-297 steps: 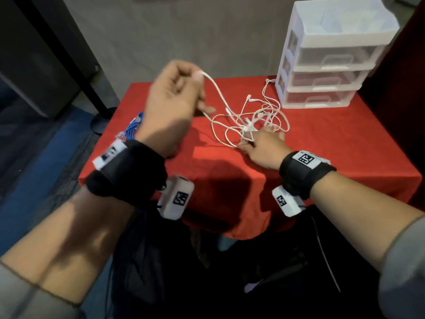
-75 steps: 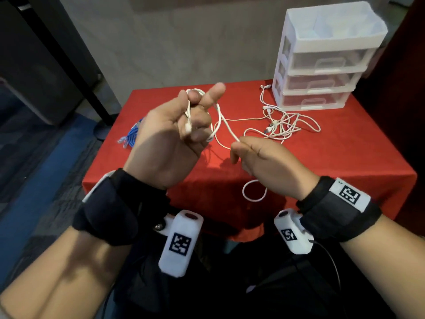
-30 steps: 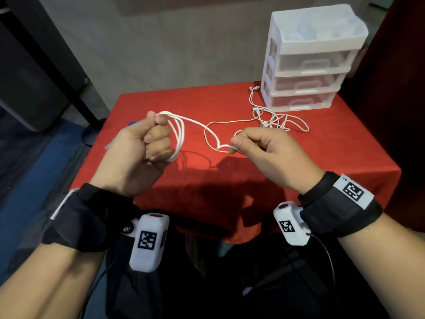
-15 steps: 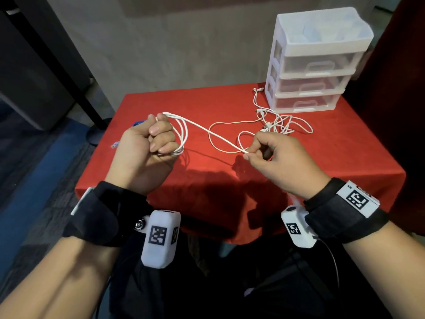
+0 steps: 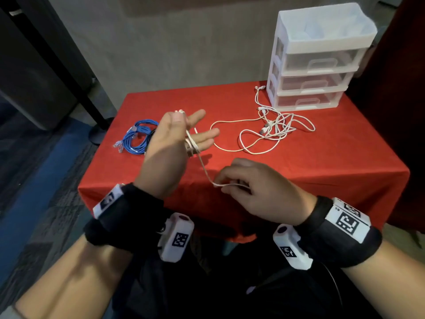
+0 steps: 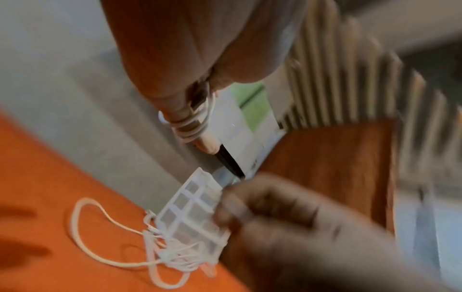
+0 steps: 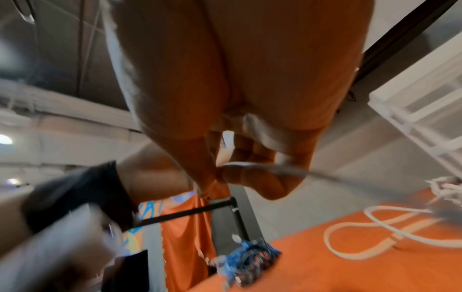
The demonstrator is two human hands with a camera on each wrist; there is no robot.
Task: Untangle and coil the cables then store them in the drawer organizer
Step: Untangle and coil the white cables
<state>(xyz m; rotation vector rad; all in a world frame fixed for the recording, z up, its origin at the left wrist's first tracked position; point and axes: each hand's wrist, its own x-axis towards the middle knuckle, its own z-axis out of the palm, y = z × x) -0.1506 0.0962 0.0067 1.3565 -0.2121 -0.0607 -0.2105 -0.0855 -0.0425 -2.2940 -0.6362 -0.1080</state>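
A white cable (image 5: 204,168) runs taut from my left hand (image 5: 190,132) down to my right hand (image 5: 230,183). My left fingers are stretched out above the red table (image 5: 322,162). Several turns of the cable are wound round them (image 6: 190,128), and the thumb pins the plug end at the top. My right hand pinches the cable (image 7: 232,166) near the table's front edge. The rest of it trails back to a loose tangle of white cables (image 5: 276,127) in front of the white drawer organizer (image 5: 317,61), whose three drawers are closed.
A coiled blue cable (image 5: 138,139) lies on the table's left side, just behind my left hand. The organizer stands at the back right corner, with an open compartment tray on top. The cloth hangs over the front edge below my wrists.
My left hand has opened from a fist to stretched fingers and turned upward. My right hand has dropped toward the front edge, drawing the cable down with it.
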